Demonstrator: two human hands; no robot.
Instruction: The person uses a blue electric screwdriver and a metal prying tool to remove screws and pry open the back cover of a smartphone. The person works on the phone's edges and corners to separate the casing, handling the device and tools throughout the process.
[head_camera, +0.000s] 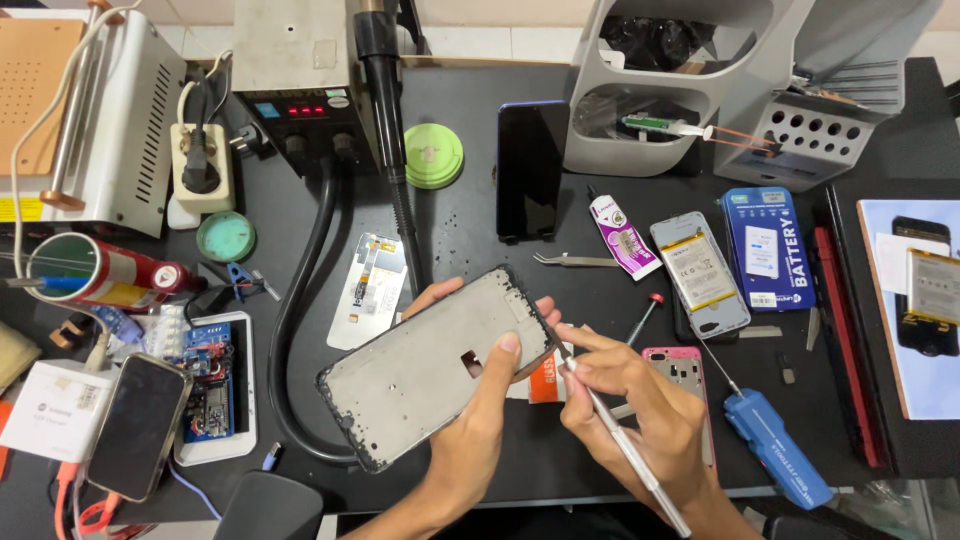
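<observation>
Left hand (478, 400) grips the phone frame (437, 368) from below, thumb pressed on its grey inner face beside the small square cutout and the other fingers curled behind its upper edge, holding it tilted above the black table (470, 200). Right hand (630, 395) is closed pen-fashion on a thin metal pick (625, 445), whose tip meets the frame's right-hand corner edge. From where I stand, the work looks best done with short, shallow strokes along the rim, the tool kept nearly flat so it does not dig in, and the left thumb staying well back from the tip in case it slips.

Just beyond the right hand lie a pink phone housing (680, 375), a red-capped screwdriver (643, 318) and a blue electric screwdriver (775, 450), close enough for an elbow to catch. Under the frame an orange packet (548, 382) peeks out. To the left, a thick black hose (300, 300) loops round a white phone back panel (368, 290), and a dark phone (138, 425) rests by a small circuit board (208, 395).

Further off are tweezers (575, 261), a glue tube (620, 235), a phone battery (700, 272), a blue battery box (768, 248) and a black phone (530, 170) propped upright. At the back stand the rework station (300, 60) and a grey organiser (690, 80).
</observation>
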